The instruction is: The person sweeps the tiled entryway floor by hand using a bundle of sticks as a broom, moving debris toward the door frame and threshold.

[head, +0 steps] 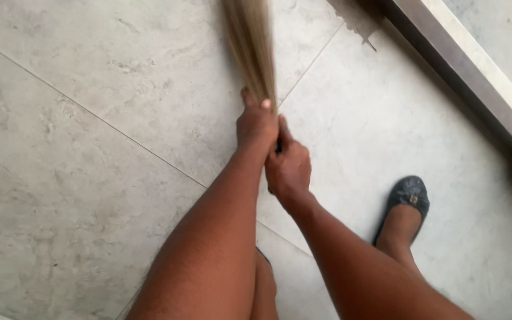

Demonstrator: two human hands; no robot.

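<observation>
A broom of long straw-coloured bristles (251, 47) reaches from my hands up past the top edge of the view, over the grey tiled floor (90, 148). My left hand (256, 127) is closed round the bunched base of the bristles. Just below it, my right hand (288, 169) grips the broom's dark handle end, which is mostly hidden inside the fist. The two hands touch each other. Both forearms run in from the bottom edge.
My right foot in a dark flat shoe (407, 198) stands on the tiles at the right. A raised metal and stone threshold (469, 65) runs diagonally across the upper right corner. Thin grout lines cross the floor.
</observation>
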